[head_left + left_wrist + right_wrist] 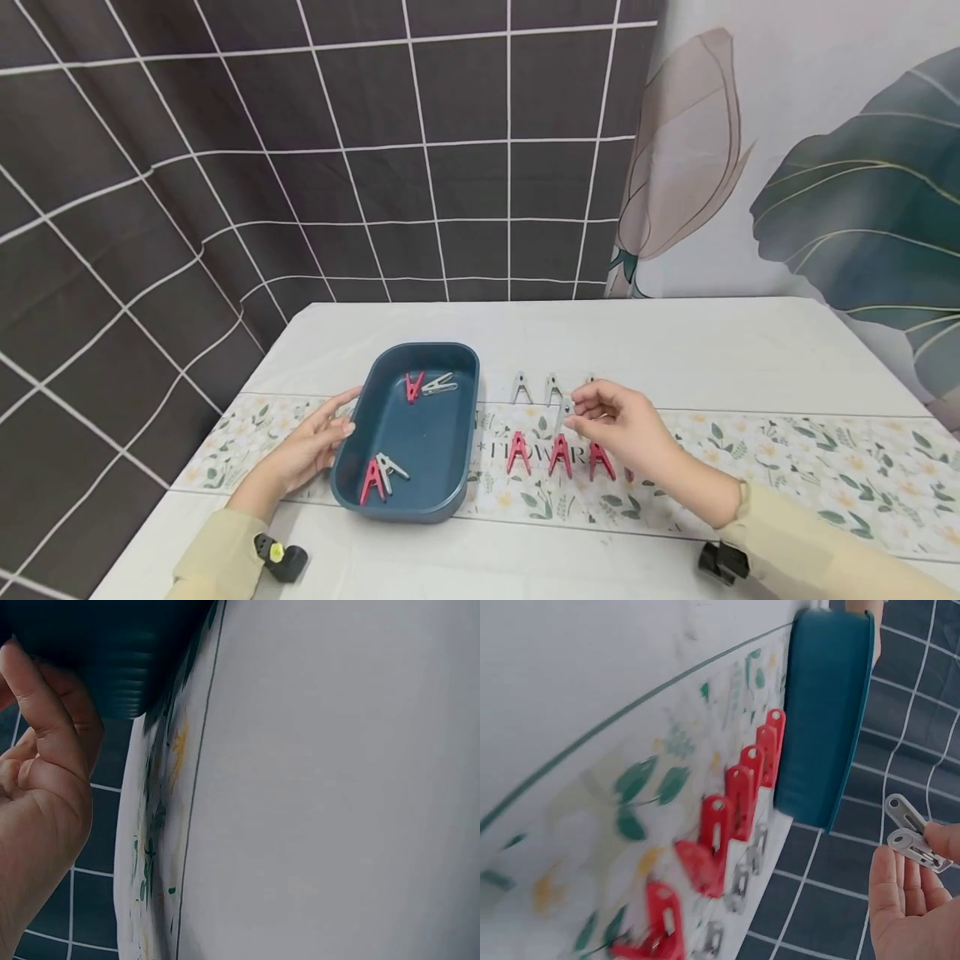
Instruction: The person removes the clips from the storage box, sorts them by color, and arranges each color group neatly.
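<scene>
A pale grey, slotted clothes peg with rounded, holed ends (917,851) is hanging above the table, to the right of the tray; the right hand (618,421) is pinching it between thumb and fingers. Below, glossy red A-shaped pegs (560,456) are forming one row and pale grey pegs (521,387) another. The head view is showing three red pegs and a sliver of another; the right wrist view is revealing four red and at least three grey. Beside them, a smooth blue round-cornered tray (431,429) is holding four more: two red, two pale. The left hand (311,442) is resting relaxed fingers against its outer side; the left wrist view is showing ridges on the tray's wall. A flower-printed band (750,450) is crossing the white tablecloth (637,342), and a dark, white-gridded, creased curtain (465,183) is hanging behind.
</scene>
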